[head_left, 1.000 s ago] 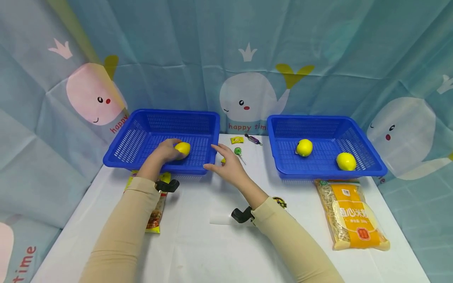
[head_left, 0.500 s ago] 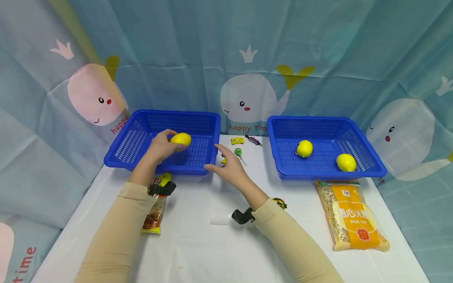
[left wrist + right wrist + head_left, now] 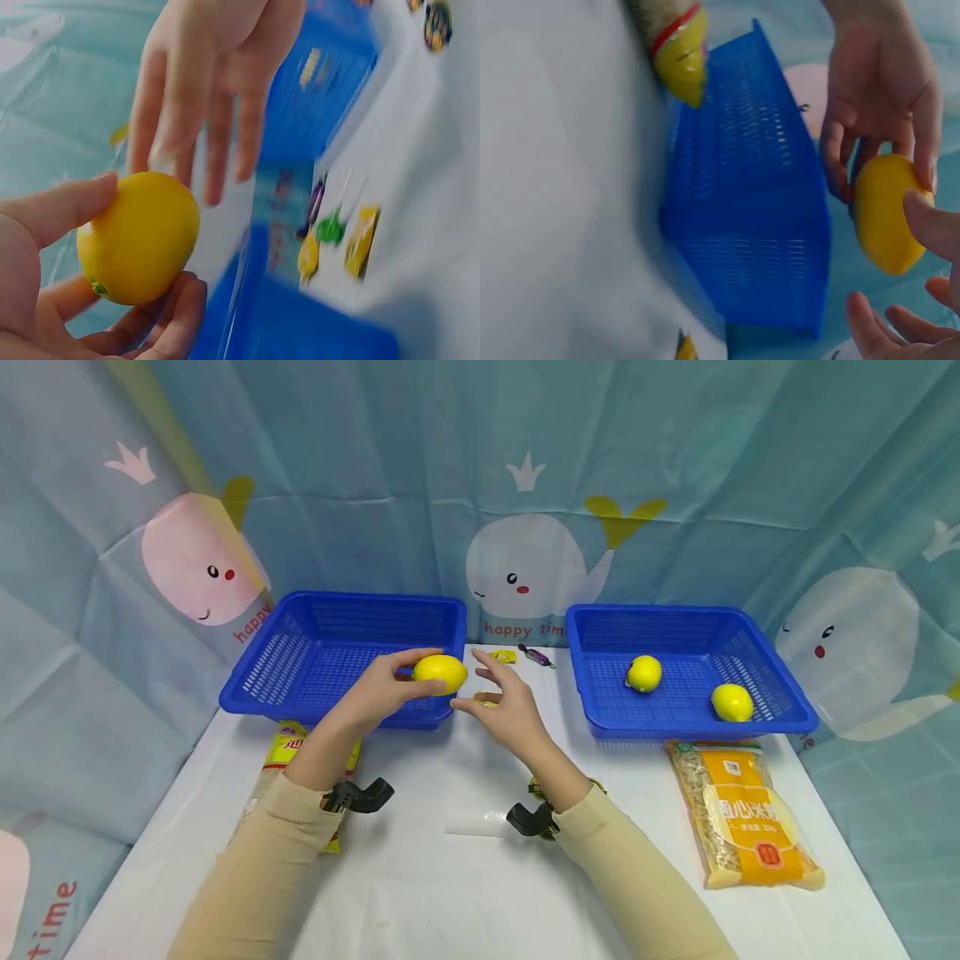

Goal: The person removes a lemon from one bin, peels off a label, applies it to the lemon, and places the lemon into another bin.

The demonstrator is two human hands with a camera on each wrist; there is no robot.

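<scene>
My left hand (image 3: 408, 677) grips a yellow lemon (image 3: 441, 673) between thumb and fingers, in the air over the front right corner of the left blue basket (image 3: 255, 700). My right hand (image 3: 480, 687) is open with spread fingers just right of the lemon, a small gap between them. In the left wrist view the lemon (image 3: 139, 237) sits in my curled left fingers (image 3: 52, 214) while the right hand (image 3: 206, 97) hovers beyond it. The right wrist view shows the lemon (image 3: 885, 214) and the basket (image 3: 750, 217). The right blue basket (image 3: 690, 610) holds two more lemons (image 3: 644, 673) (image 3: 732, 702).
A noodle packet (image 3: 750, 814) lies in front of the right basket. A yellow snack packet (image 3: 283, 750) lies under my left forearm. Small candies (image 3: 503, 656) (image 3: 537, 656) lie between the baskets, and a clear wrapper (image 3: 468, 823) near my right wrist. A whale-print curtain (image 3: 525, 485) closes the back.
My left hand lifted the lemon out of the left basket and carried it right, toward my right hand. The right hand rose off the table and moved slightly right.
</scene>
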